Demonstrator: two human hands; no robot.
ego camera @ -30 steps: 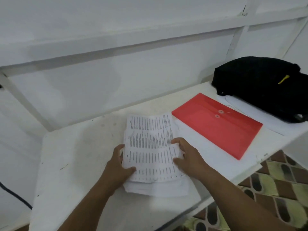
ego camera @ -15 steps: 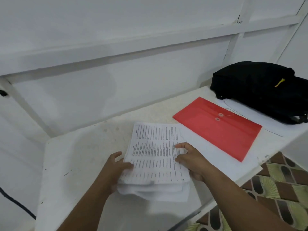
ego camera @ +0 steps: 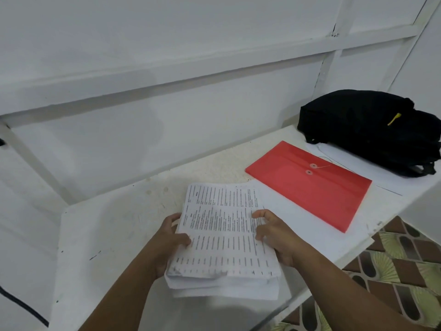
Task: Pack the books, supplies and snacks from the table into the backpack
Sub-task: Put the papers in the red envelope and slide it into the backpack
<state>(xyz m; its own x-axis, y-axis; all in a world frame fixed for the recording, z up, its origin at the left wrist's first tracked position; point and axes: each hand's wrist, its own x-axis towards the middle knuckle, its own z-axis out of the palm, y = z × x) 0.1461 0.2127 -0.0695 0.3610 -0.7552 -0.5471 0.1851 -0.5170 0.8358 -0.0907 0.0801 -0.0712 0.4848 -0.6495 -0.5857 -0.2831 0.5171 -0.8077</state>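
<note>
A thick stack of printed white papers [ego camera: 222, 232] is held a little above the white table [ego camera: 112, 232]. My left hand [ego camera: 168, 240] grips its left edge, thumb on top. My right hand [ego camera: 274, 232] grips the right edge, fingers curled over the top sheet. To the right lies a flat red string-tie envelope [ego camera: 310, 185]. A black backpack [ego camera: 367, 127] with a yellow zip pull lies at the far right of the table, shut as far as I can tell.
A white sheet of paper [ego camera: 353, 163] lies under the backpack's front edge. The table stands against a white panelled wall [ego camera: 167, 115]. Patterned floor tiles [ego camera: 393, 271] show past the table's right edge. A black cable [ego camera: 21, 304] hangs at the lower left.
Both hands have shifted their hold on the paper stack and raised its near end off the table. The view has tilted slightly; the envelope and backpack have not moved.
</note>
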